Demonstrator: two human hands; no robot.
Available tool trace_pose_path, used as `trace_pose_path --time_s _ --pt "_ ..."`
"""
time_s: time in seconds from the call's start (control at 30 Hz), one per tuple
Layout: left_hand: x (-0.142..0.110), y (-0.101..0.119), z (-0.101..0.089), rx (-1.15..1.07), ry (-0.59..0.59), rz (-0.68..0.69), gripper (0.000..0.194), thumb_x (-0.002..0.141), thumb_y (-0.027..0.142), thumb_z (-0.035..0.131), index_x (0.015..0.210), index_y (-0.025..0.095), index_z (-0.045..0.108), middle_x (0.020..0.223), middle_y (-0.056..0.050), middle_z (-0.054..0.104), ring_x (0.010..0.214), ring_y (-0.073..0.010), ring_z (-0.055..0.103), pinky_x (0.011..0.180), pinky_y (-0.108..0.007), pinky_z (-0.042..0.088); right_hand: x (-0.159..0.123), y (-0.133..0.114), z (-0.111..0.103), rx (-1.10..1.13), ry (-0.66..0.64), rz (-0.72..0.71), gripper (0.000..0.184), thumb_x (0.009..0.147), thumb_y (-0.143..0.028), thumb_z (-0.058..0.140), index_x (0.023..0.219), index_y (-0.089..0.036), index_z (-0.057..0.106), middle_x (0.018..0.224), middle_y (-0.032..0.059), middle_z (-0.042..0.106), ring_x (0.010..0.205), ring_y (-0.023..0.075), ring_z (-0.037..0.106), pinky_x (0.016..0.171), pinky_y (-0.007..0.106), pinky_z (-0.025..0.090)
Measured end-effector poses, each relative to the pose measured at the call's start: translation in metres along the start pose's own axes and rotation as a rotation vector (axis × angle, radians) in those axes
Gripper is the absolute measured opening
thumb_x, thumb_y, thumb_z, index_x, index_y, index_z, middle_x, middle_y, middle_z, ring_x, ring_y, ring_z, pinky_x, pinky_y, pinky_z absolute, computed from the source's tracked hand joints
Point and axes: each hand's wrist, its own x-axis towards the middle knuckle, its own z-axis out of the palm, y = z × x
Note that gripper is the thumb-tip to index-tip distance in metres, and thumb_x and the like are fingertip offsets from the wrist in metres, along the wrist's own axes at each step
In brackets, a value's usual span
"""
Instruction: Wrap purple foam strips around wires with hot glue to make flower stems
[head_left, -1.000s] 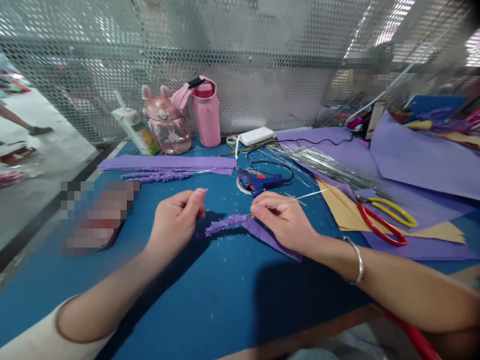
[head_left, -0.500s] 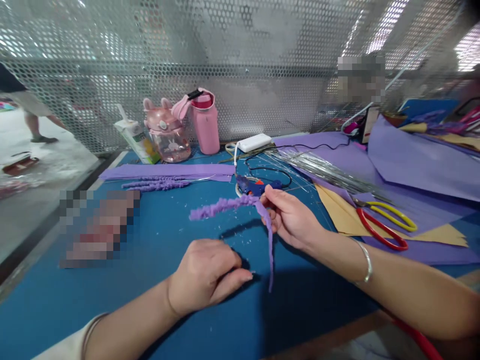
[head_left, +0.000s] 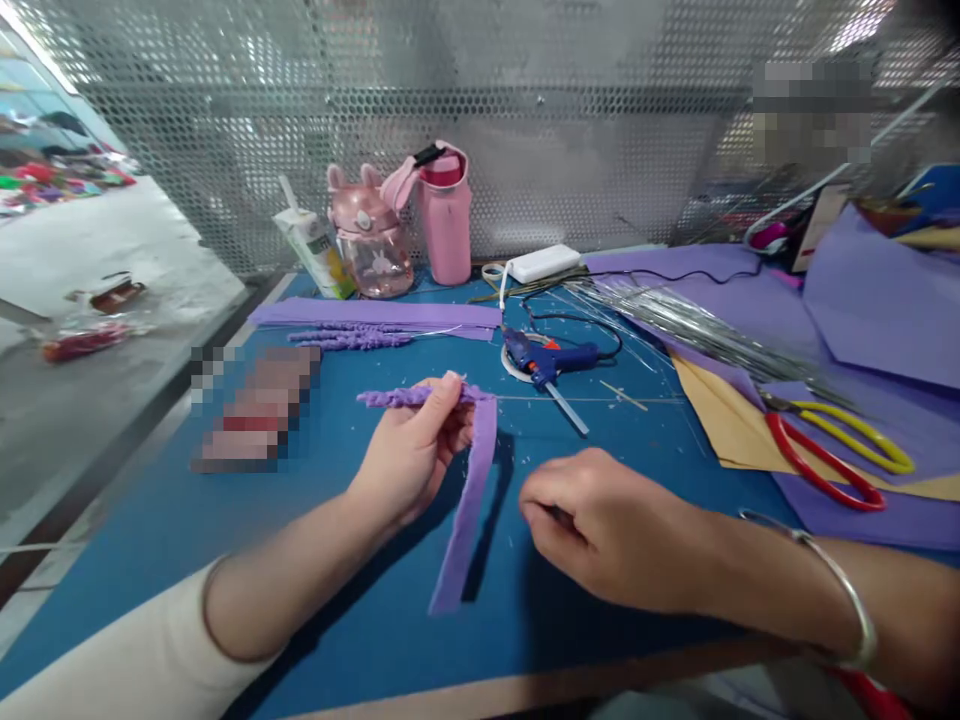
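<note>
My left hand pinches a thin wire stem wrapped in ruffled purple crepe paper, thumb on top. A flat, loose tail of purple paper strip hangs from the wrapped end toward me. The bare wire runs out to the right from there. Lower right of the strip, my right hand is closed above the table, fingers curled in, with nothing showing in it. Beyond both hands lies a blue glue gun with a glue stick beside its nozzle.
Purple paper strips and finished ruffled stems lie at the back left, near a pink bottle, a clear pink cup and a drink carton. Red-and-yellow-handled pliers, wires and a white power bank lie rightward.
The ruffled stem has passed from my right hand to my left, which has risen and taken hold of it. My right hand has let go and moved down toward me, closed. The view has shifted left.
</note>
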Motion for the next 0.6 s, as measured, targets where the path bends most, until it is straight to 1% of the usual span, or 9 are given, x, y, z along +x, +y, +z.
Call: trace_pose_path --time_s 0.03,0.1,0.17,0.2,0.27,0.33,0.4,0.5,0.6 --pt "0.001 -0.001 -0.001 -0.013 0.008 -0.03 0.029 0.071 0.037 0.075 0.072 0.015 0.057 0.062 0.003 0.058 0.053 -0.0054 0.054 0.051 -0.014 0.045 -0.004 -0.003 -0.001 -0.189 0.088 -0.081 0.018 0.083 -0.016 0.049 0.066 -0.018 0.054 0.061 -0.0009 0.054 0.055 0.0107 0.048 0.052 0.026 0.033" --pt "0.001 -0.004 -0.001 -0.016 0.009 -0.07 0.029 0.073 0.038 0.073 0.072 0.014 0.058 0.062 0.003 0.059 0.053 -0.0052 0.053 0.05 -0.014 0.044 -0.006 -0.005 -0.003 -0.489 0.331 -0.164 0.011 0.084 -0.015 0.051 0.077 -0.02 0.057 0.07 0.0008 0.058 0.063 0.0138 0.05 0.057 0.028 0.034" --pt "-0.001 -0.007 0.0 -0.018 -0.016 -0.08 0.028 0.075 0.038 0.072 0.072 0.014 0.058 0.062 0.003 0.059 0.053 -0.005 0.053 0.052 -0.014 0.045 0.0 -0.001 -0.004 -0.698 0.519 -0.204 0.007 0.085 -0.017 0.053 0.089 -0.02 0.058 0.082 0.0047 0.061 0.074 0.0183 0.052 0.063 0.031 0.036" --pt "-0.002 -0.008 0.001 -0.02 -0.036 -0.08 0.027 0.075 0.037 0.072 0.072 0.014 0.059 0.062 0.002 0.059 0.054 -0.0049 0.053 0.052 -0.014 0.045 0.004 0.002 -0.004 -0.762 0.562 -0.211 0.009 0.085 -0.017 0.054 0.093 -0.019 0.058 0.087 0.007 0.062 0.078 0.0205 0.053 0.066 0.033 0.037" --pt "-0.005 -0.009 0.002 -0.016 -0.077 -0.083 0.026 0.076 0.036 0.071 0.073 0.014 0.059 0.063 0.002 0.06 0.055 -0.0048 0.054 0.054 -0.014 0.046 0.014 0.011 -0.002 -0.814 0.57 -0.217 0.013 0.084 -0.02 0.055 0.096 -0.016 0.057 0.094 0.0105 0.062 0.082 0.0231 0.053 0.068 0.035 0.038" --pt "-0.007 -0.009 0.003 -0.008 -0.106 -0.088 0.024 0.077 0.035 0.071 0.074 0.014 0.059 0.063 0.002 0.06 0.056 -0.005 0.055 0.054 -0.014 0.046 0.021 0.019 0.001 -0.804 0.57 -0.235 0.012 0.084 -0.023 0.056 0.094 -0.015 0.057 0.093 0.011 0.062 0.082 0.0238 0.053 0.068 0.036 0.04" --pt "-0.009 -0.009 0.003 0.005 -0.127 -0.088 0.023 0.079 0.035 0.07 0.075 0.014 0.059 0.063 0.002 0.061 0.057 -0.0055 0.056 0.055 -0.014 0.047 0.025 0.023 0.004 -0.762 0.604 -0.286 0.012 0.084 -0.026 0.057 0.09 -0.015 0.058 0.09 0.0103 0.062 0.082 0.0235 0.053 0.069 0.036 0.041" --pt "-0.01 -0.008 0.001 0.053 -0.137 -0.06 0.022 0.08 0.034 0.068 0.076 0.015 0.058 0.065 0.002 0.062 0.059 -0.0066 0.057 0.056 -0.016 0.047 0.025 0.026 0.006 -0.667 0.62 -0.344 0.01 0.086 -0.025 0.055 0.084 -0.017 0.059 0.087 0.0082 0.062 0.08 0.0214 0.054 0.07 0.035 0.042" --pt "-0.01 -0.009 -0.001 0.135 -0.134 -0.037 0.02 0.081 0.034 0.067 0.08 0.016 0.059 0.065 0.001 0.064 0.059 -0.0074 0.057 0.055 -0.016 0.045 0.024 0.027 0.006 -0.48 0.618 -0.332 0.01 0.088 -0.021 0.053 0.082 -0.017 0.06 0.083 0.0067 0.061 0.078 0.0186 0.054 0.07 0.033 0.043"
